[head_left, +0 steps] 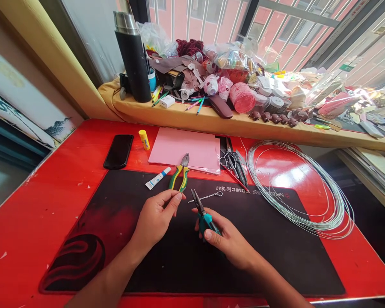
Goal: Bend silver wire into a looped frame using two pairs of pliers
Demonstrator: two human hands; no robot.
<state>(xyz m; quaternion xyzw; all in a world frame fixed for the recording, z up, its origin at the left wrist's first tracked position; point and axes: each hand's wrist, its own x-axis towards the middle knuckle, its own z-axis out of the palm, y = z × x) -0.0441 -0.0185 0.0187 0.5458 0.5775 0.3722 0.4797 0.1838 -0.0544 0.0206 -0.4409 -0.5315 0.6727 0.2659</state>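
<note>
My right hand is closed round the teal handles of needle-nose pliers, whose thin jaws point up and away over the black mat. A short piece of wire with a looped end lies at the jaw tips; whether the jaws grip it is unclear. My left hand hovers just left of the pliers, fingers curled with thumb and forefinger pinched near the wire's left end. Green-and-yellow pliers lie on the mat just beyond my left hand.
A big coil of silver wire lies at the right of the red table. Pink paper, scissors, a white tube, a glue stick and a black phone lie behind. The cluttered sill holds a black flask.
</note>
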